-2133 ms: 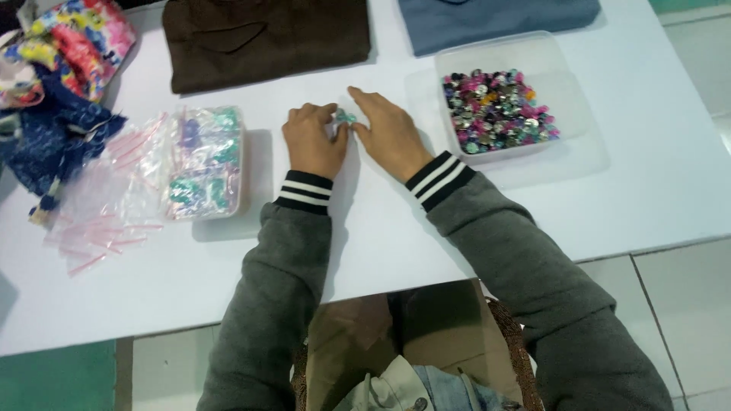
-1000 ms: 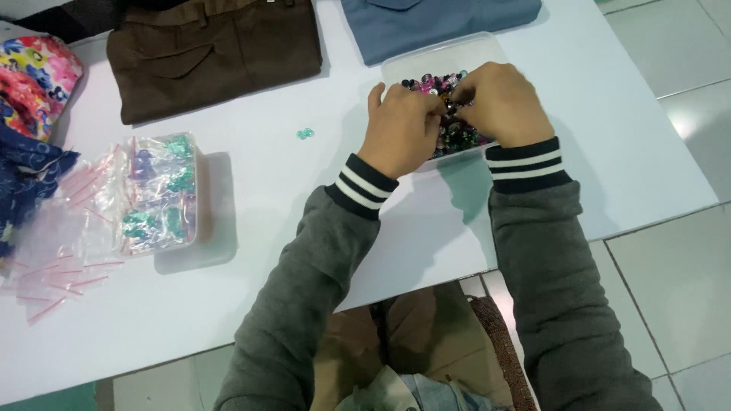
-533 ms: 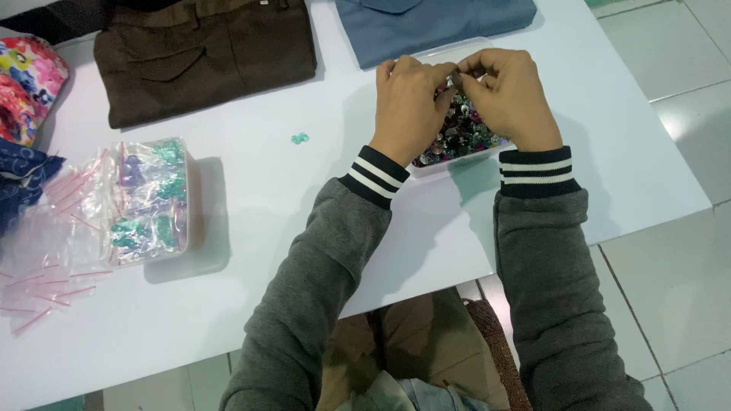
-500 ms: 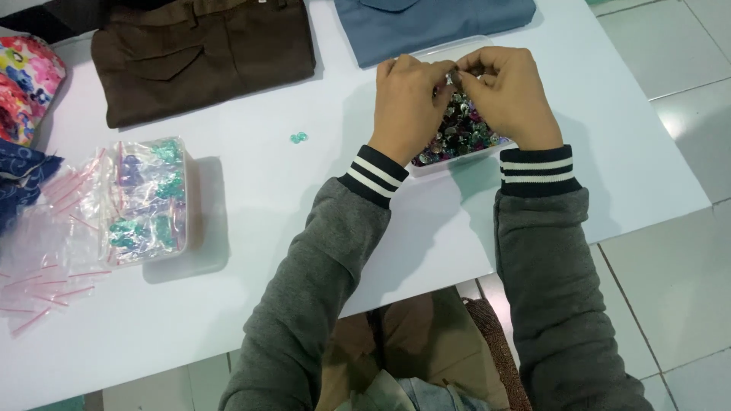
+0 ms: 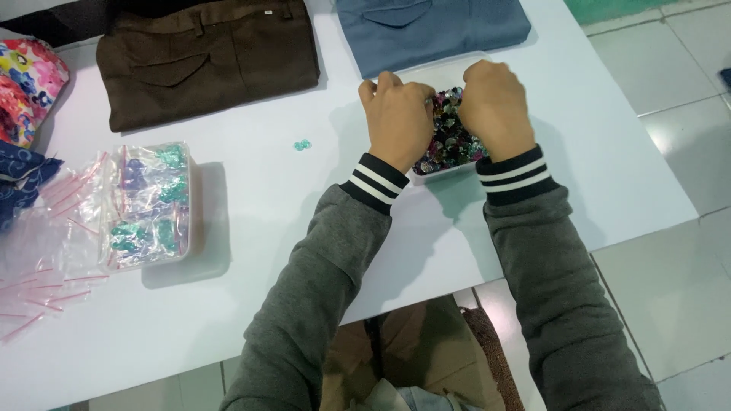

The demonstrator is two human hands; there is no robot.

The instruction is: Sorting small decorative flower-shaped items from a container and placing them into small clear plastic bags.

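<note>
A white desk (image 5: 251, 190) fills most of the view, its near edge running aslant from lower left up to the right. Beyond its right edge lies a floor (image 5: 670, 251) of pale grey tiles with thin dark joints. A strip of green (image 5: 609, 7) shows at the top right corner. The light is even and soft, casting faint shadows on the desk.

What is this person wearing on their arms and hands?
Both arms are in grey sweatshirt sleeves that end in dark ribbed cuffs with two white stripes each. The left hand and right hand are bare: no gloves, and no rings or watch show.
</note>
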